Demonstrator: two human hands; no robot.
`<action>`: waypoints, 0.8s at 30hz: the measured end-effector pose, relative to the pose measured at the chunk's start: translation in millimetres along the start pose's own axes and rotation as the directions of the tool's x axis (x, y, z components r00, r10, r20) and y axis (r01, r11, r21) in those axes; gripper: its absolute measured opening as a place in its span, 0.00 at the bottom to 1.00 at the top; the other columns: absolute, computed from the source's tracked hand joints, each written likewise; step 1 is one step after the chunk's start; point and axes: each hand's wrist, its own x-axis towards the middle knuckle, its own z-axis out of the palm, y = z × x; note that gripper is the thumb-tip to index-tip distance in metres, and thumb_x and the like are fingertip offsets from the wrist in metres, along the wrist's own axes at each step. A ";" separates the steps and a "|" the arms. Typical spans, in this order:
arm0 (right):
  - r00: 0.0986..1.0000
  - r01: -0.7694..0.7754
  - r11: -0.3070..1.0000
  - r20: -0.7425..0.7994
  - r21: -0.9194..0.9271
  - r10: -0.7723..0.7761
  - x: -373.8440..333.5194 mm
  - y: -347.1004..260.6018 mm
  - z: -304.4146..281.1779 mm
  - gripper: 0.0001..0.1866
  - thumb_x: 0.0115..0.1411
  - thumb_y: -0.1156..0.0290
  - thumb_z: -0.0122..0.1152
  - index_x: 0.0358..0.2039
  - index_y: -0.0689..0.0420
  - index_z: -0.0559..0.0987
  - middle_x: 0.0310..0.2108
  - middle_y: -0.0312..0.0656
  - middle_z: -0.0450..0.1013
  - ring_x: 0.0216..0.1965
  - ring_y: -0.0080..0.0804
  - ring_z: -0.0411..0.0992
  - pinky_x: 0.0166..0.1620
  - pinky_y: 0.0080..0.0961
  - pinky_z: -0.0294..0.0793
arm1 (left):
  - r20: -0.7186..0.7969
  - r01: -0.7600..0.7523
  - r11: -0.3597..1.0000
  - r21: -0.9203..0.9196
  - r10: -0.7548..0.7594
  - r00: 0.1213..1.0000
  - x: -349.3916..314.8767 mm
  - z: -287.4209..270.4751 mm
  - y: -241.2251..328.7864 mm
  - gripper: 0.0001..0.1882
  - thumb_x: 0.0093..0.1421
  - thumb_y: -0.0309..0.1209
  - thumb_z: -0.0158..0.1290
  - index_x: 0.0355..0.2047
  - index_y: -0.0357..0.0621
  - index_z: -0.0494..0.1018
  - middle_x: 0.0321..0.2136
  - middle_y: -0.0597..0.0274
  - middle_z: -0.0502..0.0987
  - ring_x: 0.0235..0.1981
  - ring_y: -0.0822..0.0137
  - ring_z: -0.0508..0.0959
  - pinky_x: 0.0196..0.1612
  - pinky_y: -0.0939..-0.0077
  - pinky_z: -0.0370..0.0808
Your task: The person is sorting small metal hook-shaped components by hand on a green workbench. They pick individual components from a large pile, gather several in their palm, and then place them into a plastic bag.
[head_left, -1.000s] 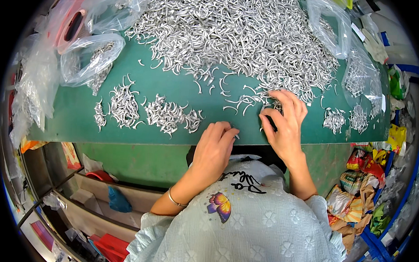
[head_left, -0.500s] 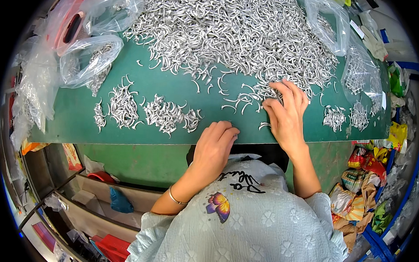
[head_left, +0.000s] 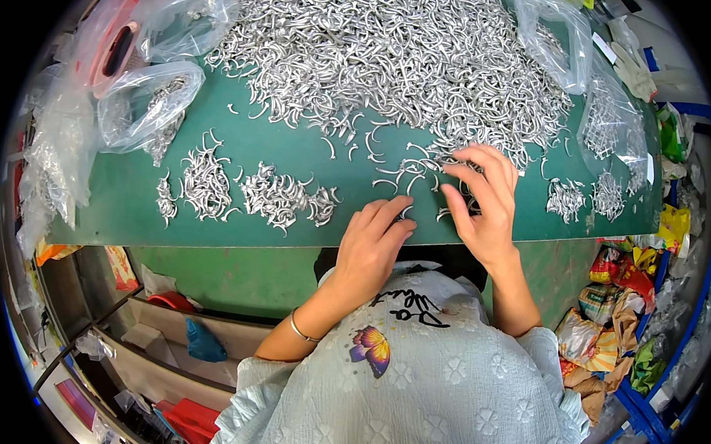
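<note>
Small curved silver metal pieces lie in a large heap [head_left: 392,59] across the far part of the green table [head_left: 295,153]. Near the front edge, my left hand [head_left: 368,242] has its fingers bent, with one curved metal piece [head_left: 405,213] between thumb and fingertip. To its right, my right hand [head_left: 488,203] is open, thumb and fingers apart, just above several pieces at the heap's near edge; its palm side is partly hidden. Loose curved pieces [head_left: 400,175] lie between the two hands.
Smaller piles of pieces lie at left [head_left: 206,181] and left of centre [head_left: 278,196], with others at right [head_left: 565,199]. Clear plastic bags [head_left: 152,109] stand at the left, beside a red container [head_left: 111,45]. Another clear bag [head_left: 617,125] with pieces lies at the right.
My left hand has moved slightly right and up, and a piece now shows at its fingertips. My right hand has spread its fingers and drawn slightly nearer to me.
</note>
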 end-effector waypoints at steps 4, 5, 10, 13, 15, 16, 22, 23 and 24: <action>0.988 0.000 0.990 0.154 -0.139 0.021 -3.6 4.9 3.0 0.11 0.48 0.71 0.68 0.34 0.54 0.80 0.52 0.39 0.68 0.61 0.43 0.60 0.60 0.47 0.51 | 0.049 0.022 1.000 0.004 -0.022 0.999 1.5 1.8 1.2 0.11 0.47 0.18 0.58 0.34 0.38 0.75 0.41 0.57 0.74 0.40 0.55 0.73 0.42 0.64 0.69; 0.992 0.011 0.981 0.124 -0.192 0.013 -4.0 10.7 -0.9 0.11 0.48 0.71 0.68 0.34 0.54 0.80 0.52 0.39 0.68 0.61 0.43 0.60 0.60 0.47 0.51 | 0.062 0.046 0.999 0.002 -0.046 0.997 0.7 1.5 1.7 0.11 0.47 0.18 0.59 0.33 0.39 0.75 0.40 0.58 0.75 0.39 0.55 0.73 0.43 0.65 0.70; 1.000 -0.023 0.952 0.003 -0.306 0.025 -6.8 31.9 -17.8 0.09 0.48 0.72 0.69 0.31 0.51 0.79 0.52 0.38 0.68 0.60 0.45 0.61 0.60 0.49 0.50 | 0.023 0.035 0.999 -0.008 -0.035 0.999 -1.4 2.3 -0.2 0.11 0.47 0.18 0.59 0.33 0.38 0.75 0.36 0.59 0.75 0.39 0.55 0.73 0.43 0.65 0.69; 0.998 -0.049 0.955 -0.060 -0.292 0.033 -0.1 27.4 -22.3 0.09 0.48 0.73 0.68 0.31 0.52 0.79 0.50 0.39 0.70 0.58 0.44 0.63 0.58 0.45 0.53 | 0.012 0.038 0.999 -0.006 -0.037 0.999 -1.4 2.4 -0.6 0.12 0.47 0.17 0.59 0.33 0.38 0.75 0.35 0.59 0.74 0.40 0.55 0.72 0.43 0.64 0.69; 0.990 -0.069 0.967 -0.133 -0.246 0.037 6.1 21.5 -20.2 0.08 0.48 0.74 0.68 0.30 0.52 0.79 0.49 0.39 0.70 0.56 0.44 0.64 0.57 0.43 0.55 | 0.011 0.039 0.999 0.002 -0.039 0.999 -1.2 2.5 0.4 0.12 0.46 0.17 0.59 0.33 0.39 0.75 0.35 0.59 0.74 0.40 0.55 0.72 0.43 0.64 0.69; 0.990 -0.033 0.977 -0.139 -0.212 0.004 13.1 16.4 -14.3 0.08 0.47 0.74 0.68 0.30 0.53 0.79 0.46 0.38 0.72 0.53 0.43 0.66 0.55 0.41 0.57 | 0.007 0.043 0.999 0.010 -0.043 0.999 -1.7 2.7 0.7 0.12 0.46 0.17 0.59 0.33 0.39 0.75 0.35 0.59 0.74 0.40 0.55 0.72 0.43 0.64 0.68; 0.997 0.071 0.975 0.042 -0.208 -0.064 33.9 8.2 20.7 0.06 0.48 0.75 0.66 0.28 0.56 0.79 0.37 0.34 0.71 0.44 0.34 0.67 0.52 0.41 0.57 | -0.023 0.061 0.998 0.029 -0.060 0.998 -0.3 0.7 1.2 0.12 0.45 0.18 0.60 0.32 0.40 0.76 0.34 0.61 0.74 0.40 0.57 0.73 0.42 0.66 0.66; 0.996 0.083 0.972 0.059 -0.218 -0.071 35.1 6.4 22.1 0.06 0.48 0.75 0.66 0.28 0.56 0.78 0.36 0.34 0.71 0.43 0.34 0.68 0.52 0.41 0.58 | -0.025 0.064 0.998 0.026 -0.063 0.998 -0.9 0.2 1.2 0.12 0.45 0.18 0.60 0.32 0.41 0.76 0.34 0.62 0.74 0.40 0.58 0.73 0.42 0.67 0.65; 0.994 0.093 0.969 0.075 -0.229 -0.078 35.9 5.3 22.8 0.05 0.48 0.75 0.66 0.27 0.56 0.78 0.35 0.34 0.71 0.42 0.33 0.68 0.51 0.41 0.58 | -0.030 0.068 0.997 0.034 -0.067 0.997 -1.8 0.0 1.2 0.12 0.45 0.18 0.60 0.32 0.41 0.76 0.33 0.62 0.74 0.40 0.58 0.73 0.42 0.67 0.65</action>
